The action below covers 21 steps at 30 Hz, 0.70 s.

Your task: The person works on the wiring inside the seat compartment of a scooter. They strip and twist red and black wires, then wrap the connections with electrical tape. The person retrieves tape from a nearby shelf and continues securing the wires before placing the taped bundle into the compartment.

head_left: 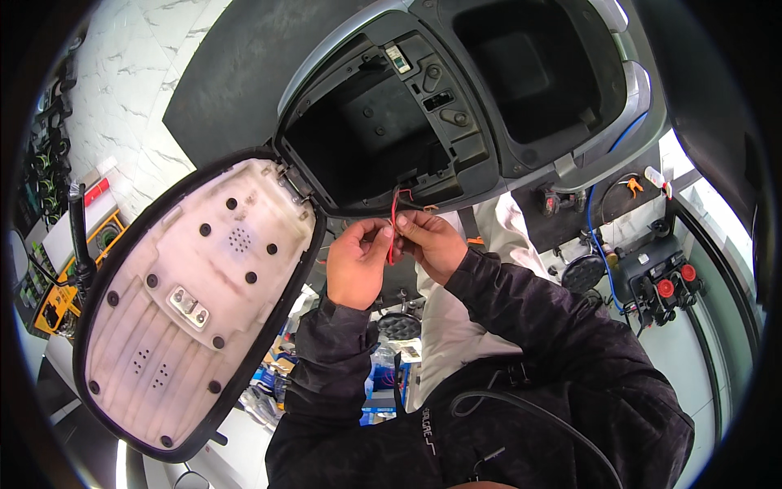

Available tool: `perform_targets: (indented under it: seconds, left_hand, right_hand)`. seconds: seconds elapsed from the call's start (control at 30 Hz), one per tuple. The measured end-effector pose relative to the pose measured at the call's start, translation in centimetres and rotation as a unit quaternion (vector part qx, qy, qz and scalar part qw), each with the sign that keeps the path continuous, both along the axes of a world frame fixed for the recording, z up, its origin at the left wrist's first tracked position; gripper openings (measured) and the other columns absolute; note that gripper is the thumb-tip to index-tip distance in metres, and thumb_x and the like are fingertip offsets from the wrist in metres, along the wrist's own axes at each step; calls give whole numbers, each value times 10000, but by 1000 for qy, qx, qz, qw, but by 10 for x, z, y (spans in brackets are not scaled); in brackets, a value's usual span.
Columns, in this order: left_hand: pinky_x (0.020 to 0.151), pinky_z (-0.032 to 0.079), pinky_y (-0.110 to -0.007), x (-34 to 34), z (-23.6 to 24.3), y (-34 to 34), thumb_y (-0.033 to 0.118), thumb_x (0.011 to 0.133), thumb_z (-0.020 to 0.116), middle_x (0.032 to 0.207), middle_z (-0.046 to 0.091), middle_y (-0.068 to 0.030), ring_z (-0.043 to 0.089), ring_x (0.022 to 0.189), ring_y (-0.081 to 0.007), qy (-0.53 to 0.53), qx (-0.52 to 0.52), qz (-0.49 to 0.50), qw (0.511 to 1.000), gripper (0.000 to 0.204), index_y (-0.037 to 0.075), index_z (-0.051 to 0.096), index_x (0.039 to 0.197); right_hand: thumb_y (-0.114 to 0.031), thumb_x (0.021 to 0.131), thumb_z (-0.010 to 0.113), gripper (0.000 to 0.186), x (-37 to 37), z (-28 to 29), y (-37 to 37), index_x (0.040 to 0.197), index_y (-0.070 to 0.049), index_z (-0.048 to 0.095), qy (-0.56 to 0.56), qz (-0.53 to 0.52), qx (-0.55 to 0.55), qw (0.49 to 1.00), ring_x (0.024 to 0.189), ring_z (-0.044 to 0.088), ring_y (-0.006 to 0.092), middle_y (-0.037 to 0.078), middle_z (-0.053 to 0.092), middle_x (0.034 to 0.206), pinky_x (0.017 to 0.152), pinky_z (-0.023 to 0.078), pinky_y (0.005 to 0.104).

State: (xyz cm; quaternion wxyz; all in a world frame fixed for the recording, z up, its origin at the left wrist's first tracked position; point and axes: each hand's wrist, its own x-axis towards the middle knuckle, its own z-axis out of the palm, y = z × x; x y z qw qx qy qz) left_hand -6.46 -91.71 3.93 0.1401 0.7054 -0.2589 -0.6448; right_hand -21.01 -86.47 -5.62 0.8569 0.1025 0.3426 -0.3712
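Red wire [393, 213], long axis running from storage compartment [358, 114] toward the body, lies pinched by left hand [358, 261] and right hand [436, 244].

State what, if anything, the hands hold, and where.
Left hand and right hand hold thin red wiring, pinched partway along, with stretches visible above and below.

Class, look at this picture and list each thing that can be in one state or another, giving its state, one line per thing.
Seat: swung open, underside showing
Compartment: open, uncovered
Red wire: held, pinched by both hands
Left hand: closed on the red wire
Right hand: closed on the red wire
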Motion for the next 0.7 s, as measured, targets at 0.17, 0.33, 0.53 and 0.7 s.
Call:
perform_targets:
  seconds: [0.17, 0.33, 0.53, 0.7]
  left_hand:
    - [623, 539, -271, 1, -7, -6, 154, 1061, 681, 840, 741, -81, 687, 681, -113, -65, 7, -77, 995, 231, -73, 676, 1109]
    - [628, 536, -299, 2, -14, -8, 161, 1058, 665, 819, 738, -85, 690, 661, -140, -82, 13, -123, 989, 229, -65, 677, 1096]
    - [700, 542, -322, -3, -11, -7, 151, 1059, 655, 846, 741, -98, 696, 729, -166, -116, -1, -169, 979, 215, -59, 678, 1100]
    - [713, 539, -323, -4, -13, -1, 160, 1049, 676, 848, 737, -94, 697, 752, -167, -160, -12, -196, 967, 211, -43, 688, 1102]
  right_hand:
    - [-270, 1109, 624, 249, -4, -4, 1, 1114, -30, 692, 2, 19, -36, 999, 850, 673, 144, 41, 703, 940, 828, 555, 310]
    - [-291, 1089, 661, 270, -12, -1, -3, 1140, -29, 700, 28, 54, 11, 998, 873, 681, 140, 44, 723, 978, 848, 556, 302]
    - [-313, 1053, 717, 304, -33, 0, -15, 1191, -42, 715, -67, 121, 5, 990, 903, 687, 110, 35, 733, 1010, 842, 567, 272]
    - [-275, 1023, 760, 287, -36, 3, -18, 1157, -21, 749, -49, 135, 24, 989, 879, 704, 112, 50, 753, 1006, 792, 584, 274]
